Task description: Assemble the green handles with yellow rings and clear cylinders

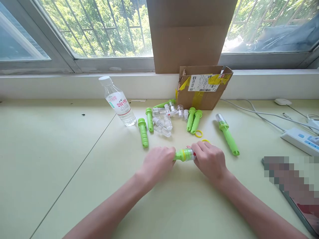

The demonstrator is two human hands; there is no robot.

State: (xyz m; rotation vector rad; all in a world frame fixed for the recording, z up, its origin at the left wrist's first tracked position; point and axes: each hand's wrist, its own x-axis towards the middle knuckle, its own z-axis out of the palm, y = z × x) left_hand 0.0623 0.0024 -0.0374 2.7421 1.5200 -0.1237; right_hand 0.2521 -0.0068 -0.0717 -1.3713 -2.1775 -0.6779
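My left hand (159,162) is closed around the green plastic handle (178,156), hiding most of its length. At the other end, the fingers of my right hand (209,161) are wrapped round its clear ribbed cap (190,154). A yellow ring (183,155) circles the joint between handle and cap. The piece lies level between both hands, just above the table. Right of my right hand lies another green handle (229,139) with a clear cap fitted on it. A loose yellow ring (198,133) rests beyond my right hand, and another is partly hidden behind it.
Several green handles (143,132) and clear plastic caps (161,127) lie ahead, before an open cardboard box (203,96). A water bottle (121,104) stands at their left. To the right are a power strip (301,139), cables and a blurred phone (291,196).
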